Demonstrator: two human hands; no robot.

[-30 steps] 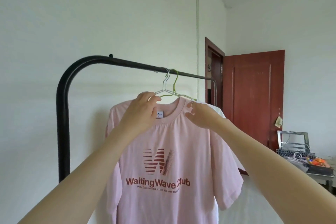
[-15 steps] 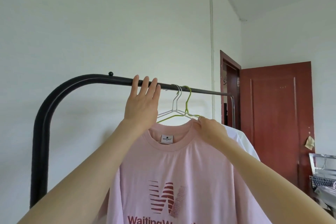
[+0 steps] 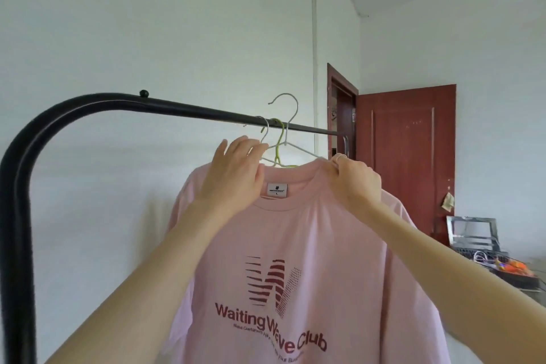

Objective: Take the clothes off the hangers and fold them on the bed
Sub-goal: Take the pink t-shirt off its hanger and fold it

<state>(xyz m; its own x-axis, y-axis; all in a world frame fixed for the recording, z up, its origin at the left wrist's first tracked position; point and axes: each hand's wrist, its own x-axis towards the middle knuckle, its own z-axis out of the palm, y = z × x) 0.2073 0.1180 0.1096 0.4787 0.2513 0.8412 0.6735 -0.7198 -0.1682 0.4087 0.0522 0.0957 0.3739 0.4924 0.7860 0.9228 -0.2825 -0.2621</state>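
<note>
A pink T-shirt [image 3: 295, 245] printed "Waiting Wave Club" hangs in front of me on a silver wire hanger [image 3: 291, 115]. The hanger's hook stands above the black rail [image 3: 177, 105], clear of it. My left hand [image 3: 236, 171] grips the left side of the collar together with the hanger wire. My right hand [image 3: 356, 180] pinches the right side of the collar at the shoulder. A green hanger [image 3: 278, 139] and a second silver hanger [image 3: 265, 127] are hooked on the rail just behind my left hand.
The rail bends down into a thick black post [image 3: 14, 216] at the left. A red door [image 3: 413, 156] stands open at the back right. Below it is a table with a metal rack [image 3: 472, 233] and orange clutter [image 3: 514, 267].
My left hand came down from the rail to the collar. The shirt's hanger hook rose off the rail. My right hand kept its pinch on the collar.
</note>
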